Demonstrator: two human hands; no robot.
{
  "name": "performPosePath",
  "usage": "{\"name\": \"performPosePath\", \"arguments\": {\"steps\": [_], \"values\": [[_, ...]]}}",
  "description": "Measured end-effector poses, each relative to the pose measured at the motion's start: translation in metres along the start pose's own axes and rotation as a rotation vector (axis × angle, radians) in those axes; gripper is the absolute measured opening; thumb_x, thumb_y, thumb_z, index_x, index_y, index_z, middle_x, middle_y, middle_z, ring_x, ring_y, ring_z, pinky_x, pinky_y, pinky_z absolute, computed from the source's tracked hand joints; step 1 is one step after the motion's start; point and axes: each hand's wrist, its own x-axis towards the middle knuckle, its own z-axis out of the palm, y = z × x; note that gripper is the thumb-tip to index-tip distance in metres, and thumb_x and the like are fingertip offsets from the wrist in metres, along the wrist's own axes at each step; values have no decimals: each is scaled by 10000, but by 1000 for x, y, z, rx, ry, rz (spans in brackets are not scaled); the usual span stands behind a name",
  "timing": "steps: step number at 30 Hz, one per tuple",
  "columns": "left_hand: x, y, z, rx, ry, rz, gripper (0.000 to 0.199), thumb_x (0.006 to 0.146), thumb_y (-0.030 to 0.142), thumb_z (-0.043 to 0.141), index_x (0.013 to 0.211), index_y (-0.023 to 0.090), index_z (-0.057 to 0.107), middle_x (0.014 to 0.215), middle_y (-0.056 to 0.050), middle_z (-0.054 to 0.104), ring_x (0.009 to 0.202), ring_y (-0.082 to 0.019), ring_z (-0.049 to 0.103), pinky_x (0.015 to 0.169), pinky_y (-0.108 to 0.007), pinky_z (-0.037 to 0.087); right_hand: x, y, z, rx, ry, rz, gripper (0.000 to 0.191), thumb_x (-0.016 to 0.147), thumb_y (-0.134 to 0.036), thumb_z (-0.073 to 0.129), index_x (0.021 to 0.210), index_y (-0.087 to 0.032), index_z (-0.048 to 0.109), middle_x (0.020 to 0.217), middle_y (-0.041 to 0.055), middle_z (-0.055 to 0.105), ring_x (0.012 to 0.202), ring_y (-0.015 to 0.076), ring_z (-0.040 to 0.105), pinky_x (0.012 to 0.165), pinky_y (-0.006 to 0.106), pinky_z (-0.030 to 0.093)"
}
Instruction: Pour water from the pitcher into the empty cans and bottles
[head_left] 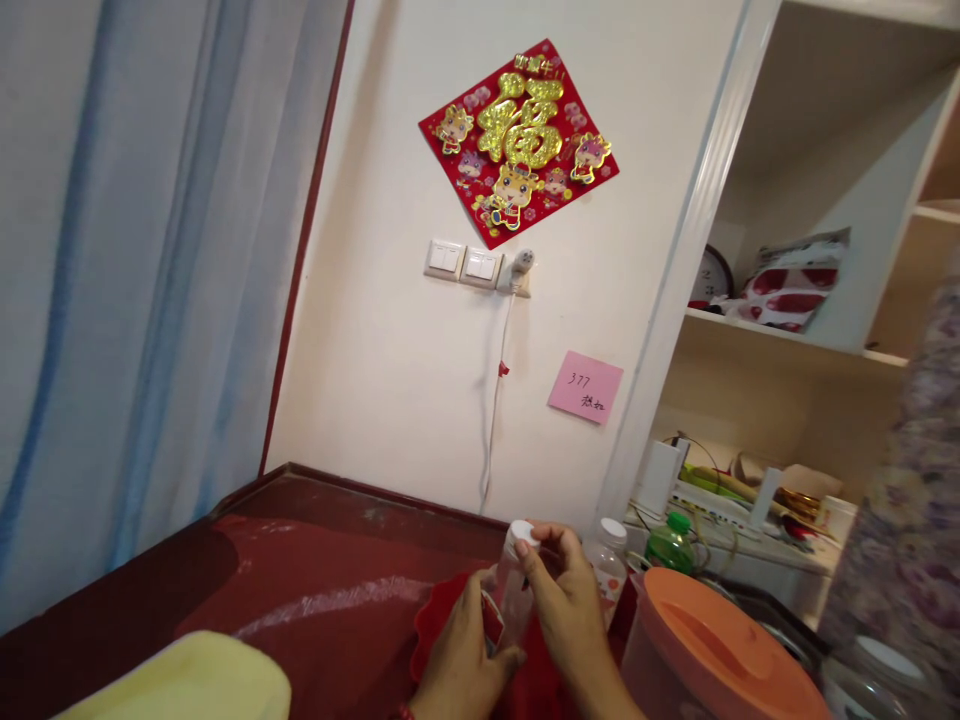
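Note:
A clear plastic bottle [516, 600] with a white cap [523, 533] stands upright between my hands. My left hand [466, 655] is wrapped round its body from the left, partly covering a label with red on it. The fingers of my right hand [568, 590] close on the cap and neck from the right. Under and behind my hands lies a red scalloped tray [429, 628], mostly hidden by them. Just beyond my right hand stands another clear bottle [609, 572] with a white cap and an orange-and-white label.
A bucket with an orange lid [735, 640] is at the right, a green-capped bottle [670, 545] behind it. A pale yellow container [195, 685] sits front left on the dark red table [322, 560]. A white cord [493, 420] hangs down the wall; shelves [780, 335] are at right.

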Motion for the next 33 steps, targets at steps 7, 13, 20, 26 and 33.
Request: {"name": "performPosePath", "arguments": {"steps": [7, 13, 20, 26, 33], "values": [[2, 1, 0, 5, 19, 10, 734, 672, 188, 634, 1369, 151, 408, 1462, -136, 497, 1331, -261, 470, 1119, -336, 342, 3, 0, -5, 1, -41, -2, 384, 790, -456, 692, 1070, -193, 710, 1070, 100, 733, 1018, 280, 659, 861, 376, 530], [3, -5, 2, -42, 28, 28, 731, 670, 188, 652, 1363, 186, 422, 1458, -119, 508, 1336, -262, 471, 1110, -342, 355, 3, 0, -4, 9, -33, -13, 429, 776, -423, 723, 1146, -212, 670, 1175, 97, 694, 1114, 283, 625, 935, 393, 509], [2, -6, 2, -41, 46, 24, 735, 683, 205, 655, 1380, 179, 425, 1466, -136, 495, 1300, -289, 505, 1063, -364, 406, 6, 4, 2, 11, -38, 17, 474, 762, -401, 717, 1165, -184, 598, 1171, 122, 674, 1080, 297, 640, 945, 424, 504], [0, 4, -1, -69, 48, 48, 717, 666, 183, 651, 1358, 199, 465, 1422, -123, 547, 1274, -283, 531, 1065, -360, 407, 8, 3, 1, 34, -83, 37, 471, 839, -416, 612, 1262, -216, 560, 1331, 115, 608, 1260, 276, 542, 1085, 445, 397], [-2, 11, -2, -33, 57, 33, 745, 663, 184, 643, 1383, 203, 454, 1406, -117, 568, 1268, -272, 546, 1051, -338, 416, 10, -1, 3, 26, -40, 53, 513, 703, -399, 737, 1140, -176, 586, 1129, 128, 679, 1062, 314, 631, 954, 460, 474]]}}
